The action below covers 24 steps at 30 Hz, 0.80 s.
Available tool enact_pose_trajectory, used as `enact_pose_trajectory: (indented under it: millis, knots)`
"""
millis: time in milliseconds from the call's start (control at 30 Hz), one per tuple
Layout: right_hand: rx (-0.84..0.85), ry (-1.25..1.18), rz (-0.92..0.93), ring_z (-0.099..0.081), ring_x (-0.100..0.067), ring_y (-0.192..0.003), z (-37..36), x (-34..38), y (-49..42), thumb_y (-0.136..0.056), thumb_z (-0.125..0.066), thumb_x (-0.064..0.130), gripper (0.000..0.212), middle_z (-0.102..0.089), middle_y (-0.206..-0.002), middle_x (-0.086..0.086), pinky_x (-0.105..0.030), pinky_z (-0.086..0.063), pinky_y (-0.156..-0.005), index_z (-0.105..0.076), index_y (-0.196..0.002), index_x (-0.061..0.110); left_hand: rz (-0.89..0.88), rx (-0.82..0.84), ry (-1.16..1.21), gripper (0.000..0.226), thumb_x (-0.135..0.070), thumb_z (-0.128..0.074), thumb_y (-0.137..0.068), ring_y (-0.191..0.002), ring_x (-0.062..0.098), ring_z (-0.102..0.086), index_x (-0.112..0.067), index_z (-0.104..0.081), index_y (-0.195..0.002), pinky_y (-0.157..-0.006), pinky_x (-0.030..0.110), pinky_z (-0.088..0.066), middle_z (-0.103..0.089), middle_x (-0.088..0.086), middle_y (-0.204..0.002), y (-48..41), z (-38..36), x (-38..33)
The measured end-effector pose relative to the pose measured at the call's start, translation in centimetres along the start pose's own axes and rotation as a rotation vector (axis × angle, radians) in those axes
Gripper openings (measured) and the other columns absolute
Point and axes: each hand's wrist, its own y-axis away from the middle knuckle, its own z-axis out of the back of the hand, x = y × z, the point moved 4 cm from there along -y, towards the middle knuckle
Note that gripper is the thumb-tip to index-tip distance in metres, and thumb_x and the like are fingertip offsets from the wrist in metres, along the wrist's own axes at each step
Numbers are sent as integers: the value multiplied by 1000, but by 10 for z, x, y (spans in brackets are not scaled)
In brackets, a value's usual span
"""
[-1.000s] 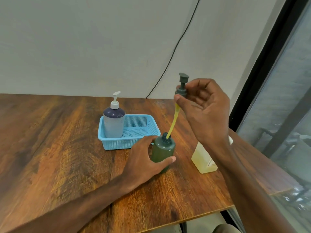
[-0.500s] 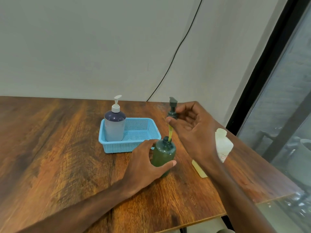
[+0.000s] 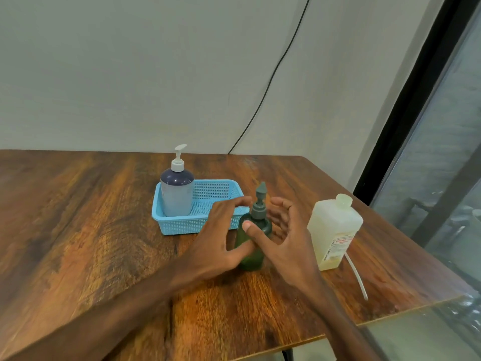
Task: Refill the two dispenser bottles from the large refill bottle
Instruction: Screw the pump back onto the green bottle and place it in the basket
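On the wooden desk (image 3: 78,230), the green dispenser bottle (image 3: 251,261) stands upright just before the blue basket (image 3: 182,226), pump fitted; the left hand (image 3: 221,238) curls its fingers round it; the right hand (image 3: 286,246) has fingers spread wide, thumb touching the bottle's shoulder; the large refill bottle (image 3: 335,225) stands near, to the right.

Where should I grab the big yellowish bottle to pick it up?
Probably around the refill bottle's flat-sided body, coming from the table's near edge. It stands upright, and its small cap offers little to hold.
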Motion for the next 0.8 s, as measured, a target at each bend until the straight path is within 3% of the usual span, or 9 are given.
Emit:
enact_pose_trajectory:
  millis: [100,200,300,367,467,567,633,733,800]
  knots:
    - [148,-31,-58,-62,2,-119,-8,-13,1,-82,-74,61,58,-65,-130,19,-39,-52,-106,-53,-133,43,-39,11,140,69,-22,-64,-86,-146,10,-39,-36,-42,-150,-117,38,-34,-47,-16,-151,1,8,-3]
    - [175,-63,6,-64,-2,-118,-10,-11,0,-94,-67,44,43,-68,-127,16,-38,-54,-102,-58,-135,35,56,24,267,51,-39,-57,-97,-142,12,-47,-37,-50,-148,-116,49,-41,-55,-15,-148,-8,3,-5]
    - [160,-66,45,-62,1,-120,-11,-13,1,-96,-64,43,45,-65,-130,21,-26,-54,-97,-54,-139,36,83,-33,222,36,-39,-63,-101,-127,6,-62,-30,-64,-136,-107,44,-53,-69,-15,-131,-19,0,-12]
    - [154,-84,34,-61,5,-117,-11,-15,3,-92,-63,47,44,-64,-127,28,-18,-54,-91,-54,-135,42,116,-135,187,31,-38,-76,-92,-116,3,-67,-29,-70,-121,-101,40,-57,-73,-15,-119,-21,1,-15]
    - [132,-115,32,-62,3,-115,-12,-19,4,-92,-63,45,47,-66,-127,18,-15,-55,-86,-55,-136,33,231,-266,201,40,-48,-89,-70,-99,1,-70,-26,-70,-98,-90,31,-61,-75,-12,-103,-23,2,-17]
    - [127,-160,17,-64,2,-113,-13,-21,6,-91,-64,44,47,-66,-124,14,-18,-56,-87,-55,-136,29,294,-314,214,51,-52,-94,-63,-83,17,-72,-16,-61,-80,-77,38,-62,-74,0,-84,-32,-5,-23]
    - [135,-176,2,-63,4,-114,-13,-22,6,-94,-65,39,45,-66,-125,14,-17,-55,-91,-54,-136,28,334,-285,226,50,-49,-94,-65,-82,19,-72,-14,-64,-83,-76,38,-62,-74,1,-83,-39,-13,-26]
    - [136,-187,7,-61,7,-116,-13,-20,6,-95,-66,35,44,-65,-128,17,-13,-52,-92,-53,-137,29,374,-150,289,42,-45,-92,-72,-90,-2,-72,-27,-70,-103,-84,25,-60,-76,-11,-97,-48,-19,-28]
    - [146,-187,16,-59,8,-117,-12,-20,6,-96,-66,33,42,-64,-129,18,-10,-51,-90,-52,-135,34,296,-55,237,35,-44,-84,-82,-103,-7,-68,-35,-71,-112,-93,25,-57,-74,-17,-109,-49,-17,-32]
